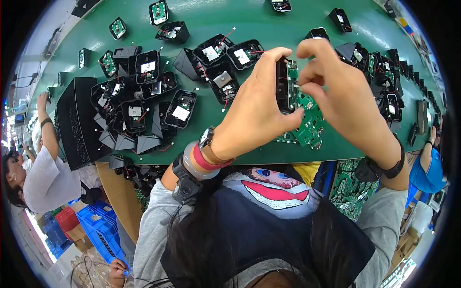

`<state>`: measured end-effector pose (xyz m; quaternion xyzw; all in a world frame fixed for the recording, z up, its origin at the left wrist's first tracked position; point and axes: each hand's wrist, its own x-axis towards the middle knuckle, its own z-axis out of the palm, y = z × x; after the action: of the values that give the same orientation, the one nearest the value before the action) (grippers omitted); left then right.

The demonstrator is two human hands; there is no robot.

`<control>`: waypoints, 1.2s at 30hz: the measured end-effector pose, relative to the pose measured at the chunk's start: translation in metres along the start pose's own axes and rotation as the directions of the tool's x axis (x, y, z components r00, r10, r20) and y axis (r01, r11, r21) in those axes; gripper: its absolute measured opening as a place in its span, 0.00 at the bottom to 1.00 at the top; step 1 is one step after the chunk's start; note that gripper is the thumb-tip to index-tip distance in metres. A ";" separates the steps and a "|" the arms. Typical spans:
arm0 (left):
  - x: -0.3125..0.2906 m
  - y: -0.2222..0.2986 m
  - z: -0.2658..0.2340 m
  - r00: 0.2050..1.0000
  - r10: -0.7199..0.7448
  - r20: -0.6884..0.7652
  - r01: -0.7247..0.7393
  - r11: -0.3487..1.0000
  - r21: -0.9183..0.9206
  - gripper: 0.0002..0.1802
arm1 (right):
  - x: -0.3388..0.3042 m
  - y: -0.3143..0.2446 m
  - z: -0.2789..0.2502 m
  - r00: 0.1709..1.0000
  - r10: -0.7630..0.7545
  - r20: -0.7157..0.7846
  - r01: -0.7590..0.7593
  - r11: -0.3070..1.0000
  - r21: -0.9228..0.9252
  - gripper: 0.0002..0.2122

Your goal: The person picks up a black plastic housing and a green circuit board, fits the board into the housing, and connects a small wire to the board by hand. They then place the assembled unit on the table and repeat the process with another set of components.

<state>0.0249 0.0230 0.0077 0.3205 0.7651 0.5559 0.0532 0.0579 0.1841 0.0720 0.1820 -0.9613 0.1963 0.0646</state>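
Observation:
My left hand (254, 103) grips a black plastic housing (282, 89), tipped on its side, with the thumb at its lower end and the fingers around its upper end. A green circuit board (293, 79) shows along the housing's open side. Close against that board, my right hand (345, 91) is curled, with thumb and fingertips drawn together. Whatever they pinch is too small or hidden to make out. Loose green circuit boards (311, 126) lie on the table beneath both hands.
Many black housings with boards and red wires crowd the green table (211, 141), in a left cluster (134, 113) and a right cluster (384, 72). A black foam-lined box (77, 120) stands at left. Below the edge are more boards (353, 187). Co-workers sit at both sides.

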 end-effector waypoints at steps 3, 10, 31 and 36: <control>0.002 0.001 -0.002 1.000 0.014 -0.013 -0.016 0.994 -0.112 0.42 | 0.003 0.003 -0.007 0.980 0.187 0.071 -0.200 0.912 0.359 0.21; 0.000 0.000 0.002 0.999 0.039 -0.012 -0.040 0.995 -0.089 0.41 | -0.006 -0.006 -0.004 0.999 0.026 -0.024 -0.023 0.994 0.103 0.20; 0.001 0.007 -0.010 0.999 0.017 0.040 -0.003 0.944 -0.330 0.39 | -0.002 -0.004 -0.017 0.968 0.240 0.077 -0.244 0.815 0.525 0.22; 0.000 0.008 -0.011 0.997 0.013 0.077 0.012 0.950 -0.313 0.38 | -0.006 0.001 -0.014 0.975 0.222 0.029 -0.207 0.845 0.494 0.21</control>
<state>0.0235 0.0162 0.0192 0.3297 0.6645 0.6573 0.1329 0.0639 0.1923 0.0838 0.0808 -0.8924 0.4439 0.0078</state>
